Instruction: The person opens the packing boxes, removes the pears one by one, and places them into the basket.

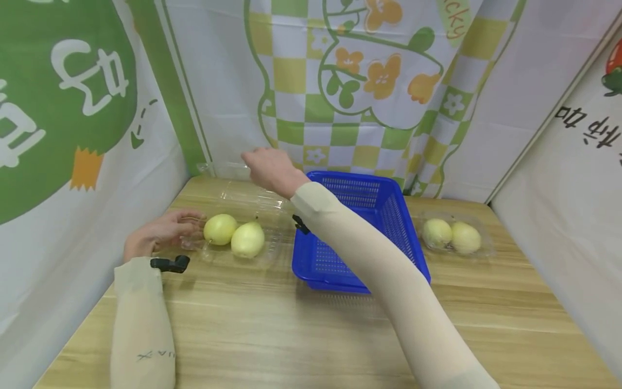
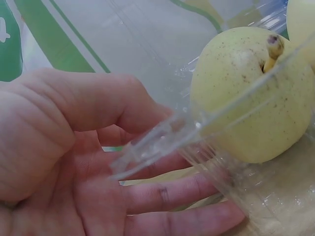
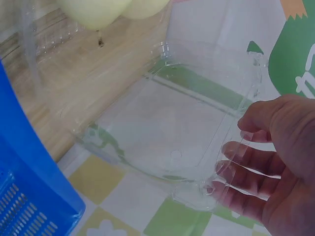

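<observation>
I extend right arm (image 1: 384,254) over blue basket (image 1: 306,259) toward eleven o'clock; right hand (image 1: 273,172) pinches clear lid (image 3: 172,132) edge. Left hand (image 1: 167,233), thumb against fingers, loosely pinches clear tray (image 2: 152,147) rim; pears (image 1: 248,240) inside, basket's nine o'clock.

Wood-grain table (image 1: 243,329): blue basket (image 1: 311,276) between 2 clear fruit boxes (image 1: 274,242)
</observation>
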The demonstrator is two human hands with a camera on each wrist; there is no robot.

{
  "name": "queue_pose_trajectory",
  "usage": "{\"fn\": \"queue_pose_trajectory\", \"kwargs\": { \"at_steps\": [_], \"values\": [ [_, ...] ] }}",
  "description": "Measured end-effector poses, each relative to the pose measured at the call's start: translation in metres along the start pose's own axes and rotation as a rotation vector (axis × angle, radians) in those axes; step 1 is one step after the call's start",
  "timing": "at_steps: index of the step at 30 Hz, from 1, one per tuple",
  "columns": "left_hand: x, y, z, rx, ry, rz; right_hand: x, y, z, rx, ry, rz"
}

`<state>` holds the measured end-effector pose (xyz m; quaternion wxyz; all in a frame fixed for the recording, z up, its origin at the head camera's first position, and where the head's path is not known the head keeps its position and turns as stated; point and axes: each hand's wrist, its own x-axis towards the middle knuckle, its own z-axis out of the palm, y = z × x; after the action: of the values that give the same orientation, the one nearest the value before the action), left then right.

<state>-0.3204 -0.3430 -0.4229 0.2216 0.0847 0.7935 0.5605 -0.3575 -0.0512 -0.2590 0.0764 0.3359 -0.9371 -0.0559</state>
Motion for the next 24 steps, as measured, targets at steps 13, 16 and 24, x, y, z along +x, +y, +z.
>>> {"fn": "queue_pose_trajectory", "kwargs": {
  "at_steps": [13,16,24],
  "values": [
    [-0.003,-0.002,0.001,-0.077,0.006,0.004,0.0,0.016,0.005,-0.022,0.014,0.033],
    [-0.004,-0.003,0.002,-0.094,-0.001,0.006,-0.001,0.02,0.007,-0.029,0.017,0.05],
    [-0.008,-0.003,0.003,-0.119,0.001,-0.031,-0.007,0.034,0.006,-0.029,0.005,0.087]
  ]
}}
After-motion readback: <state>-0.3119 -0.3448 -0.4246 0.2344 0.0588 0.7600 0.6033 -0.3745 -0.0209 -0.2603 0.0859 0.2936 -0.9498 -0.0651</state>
